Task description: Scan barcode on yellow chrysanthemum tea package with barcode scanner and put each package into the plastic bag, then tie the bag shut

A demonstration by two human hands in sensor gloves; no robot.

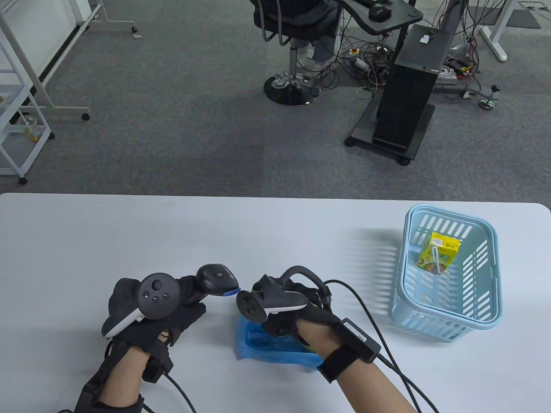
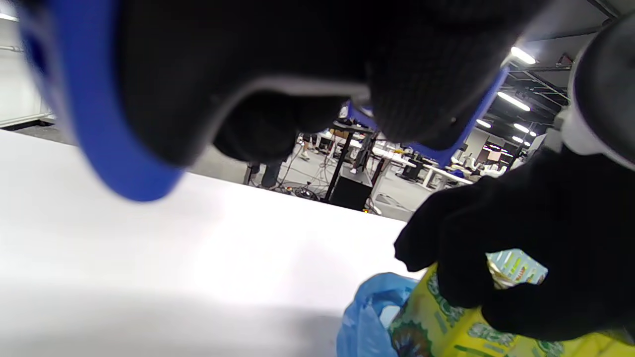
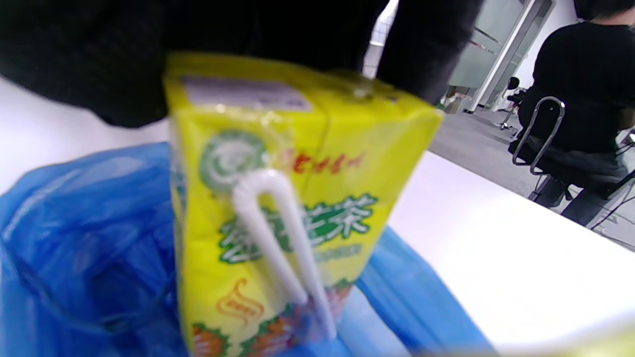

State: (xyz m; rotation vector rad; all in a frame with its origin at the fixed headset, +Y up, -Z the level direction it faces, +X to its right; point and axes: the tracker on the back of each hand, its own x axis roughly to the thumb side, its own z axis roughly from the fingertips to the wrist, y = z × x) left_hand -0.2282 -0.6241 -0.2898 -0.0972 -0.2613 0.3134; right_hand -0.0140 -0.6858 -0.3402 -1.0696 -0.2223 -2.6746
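My left hand point(image 1: 181, 307) grips the black barcode scanner point(image 1: 216, 279), whose blue-rimmed head points right towards my right hand point(image 1: 277, 320). In the left wrist view the scanner's blue rim point(image 2: 99, 148) fills the upper left. My right hand holds a yellow chrysanthemum tea package point(image 3: 278, 208) from above, with a white straw on its face, just over the open blue plastic bag point(image 1: 258, 346). The table view hides this package under the hand; the left wrist view shows it point(image 2: 446, 334) under the right hand's fingers point(image 2: 476, 267). Another yellow package point(image 1: 438, 254) stands in the basket.
The light blue basket point(image 1: 482, 301) stands at the table's right side. Glove cables point(image 1: 379, 327) trail from my right wrist across the white table point(image 1: 129, 232). Beyond the far edge are a chair with a seated person point(image 1: 297, 26) and a black computer cart point(image 1: 409, 94).
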